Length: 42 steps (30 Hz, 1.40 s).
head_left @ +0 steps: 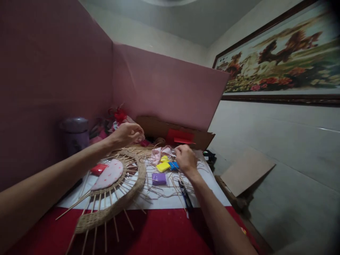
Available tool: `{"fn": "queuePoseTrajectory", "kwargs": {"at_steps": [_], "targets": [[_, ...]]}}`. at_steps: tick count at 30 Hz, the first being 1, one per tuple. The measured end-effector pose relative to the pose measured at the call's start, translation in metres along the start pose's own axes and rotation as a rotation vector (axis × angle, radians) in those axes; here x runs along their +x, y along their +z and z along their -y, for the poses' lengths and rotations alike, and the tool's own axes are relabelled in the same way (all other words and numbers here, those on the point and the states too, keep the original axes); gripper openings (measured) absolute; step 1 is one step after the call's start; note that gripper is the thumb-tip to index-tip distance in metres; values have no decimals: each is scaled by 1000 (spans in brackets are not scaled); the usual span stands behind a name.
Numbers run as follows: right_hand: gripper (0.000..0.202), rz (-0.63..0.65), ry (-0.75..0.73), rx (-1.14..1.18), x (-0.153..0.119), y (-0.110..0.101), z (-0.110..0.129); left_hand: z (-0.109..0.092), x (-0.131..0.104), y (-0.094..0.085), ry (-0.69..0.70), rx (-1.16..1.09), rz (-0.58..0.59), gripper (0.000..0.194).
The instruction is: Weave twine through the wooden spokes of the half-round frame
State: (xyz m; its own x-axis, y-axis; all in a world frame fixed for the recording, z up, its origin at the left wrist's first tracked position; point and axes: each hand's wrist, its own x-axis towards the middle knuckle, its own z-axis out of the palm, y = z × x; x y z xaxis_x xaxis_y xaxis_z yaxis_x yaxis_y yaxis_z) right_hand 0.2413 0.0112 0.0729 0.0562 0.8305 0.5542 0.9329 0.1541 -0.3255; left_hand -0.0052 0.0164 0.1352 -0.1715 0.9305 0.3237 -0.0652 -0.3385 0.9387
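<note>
My left hand point(128, 134) is raised over the far part of the table with its fingers curled together. Something clear and thin seems to show at its fingertips, too small to name. Lower and to the right, the fingers of my right hand point(186, 158) are pinched beside a blue packet point(173, 165); what they hold is hidden. Yellow packets point(163, 166) and a purple packet point(159, 179) lie nearby. Below my left forearm sits a woven half-round fan shape point(138, 184) with sticks radiating outward and a pink-dotted fabric half circle point(110, 173) at its centre.
A purple lidded cup point(76, 136) stands at the left by the pink panel point(170, 85). Dark-handled pliers or cutters point(185, 194) lie near my right forearm among loose sticks and cords. A red packet point(98, 169) is beside the fabric. Cardboard point(148, 124) stands behind.
</note>
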Motion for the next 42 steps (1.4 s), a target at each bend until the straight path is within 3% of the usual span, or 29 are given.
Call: {"fn": "queuePoseTrajectory", "kwargs": {"at_steps": [2, 4, 8, 10, 12, 13, 19, 23, 26, 28, 31, 33, 37, 42], "targets": [[28, 224, -90, 36, -20, 17, 25, -1, -22, -27, 183, 386, 106, 12], [29, 333, -159, 21, -37, 33, 40, 3, -44, -55, 252, 628, 109, 14], [29, 399, -211, -34, -58, 54, 49, 22, -78, -100, 122, 749, 70, 30], [31, 414, -229, -62, -64, 60, 49, 35, -87, -114, 2, 782, 72, 35], [32, 410, -227, -79, -69, 64, 49, 51, -90, -122, -123, 814, 97, 26], [32, 399, -229, -78, -72, 66, 49, 60, -90, -123, -177, 831, 96, 21], [25, 304, -271, -20, -83, 81, 48, 98, -79, -115, -167, 848, 12, 5], [21, 272, -297, 11, -84, 87, 45, 105, -69, -112, -212, 779, -58, 17], [18, 271, -297, 62, -82, 87, 44, 101, -66, -106, -291, 703, -19, 21], [17, 271, -292, 101, -81, 85, 44, 95, -67, -100, -415, 516, 15, 26], [15, 260, -294, 139, -80, 82, 47, 82, -71, -91, -710, 35, 34, 19], [16, 252, -298, 181, -80, 80, 49, 76, -74, -89, -811, -108, 62, 15], [23, 209, -270, 339, -77, 77, 49, 71, -78, -95, -690, -95, 82, 21], [25, 66, -89, 436, -65, 76, 41, 63, -84, -100, -562, -66, 64, 34]]}}
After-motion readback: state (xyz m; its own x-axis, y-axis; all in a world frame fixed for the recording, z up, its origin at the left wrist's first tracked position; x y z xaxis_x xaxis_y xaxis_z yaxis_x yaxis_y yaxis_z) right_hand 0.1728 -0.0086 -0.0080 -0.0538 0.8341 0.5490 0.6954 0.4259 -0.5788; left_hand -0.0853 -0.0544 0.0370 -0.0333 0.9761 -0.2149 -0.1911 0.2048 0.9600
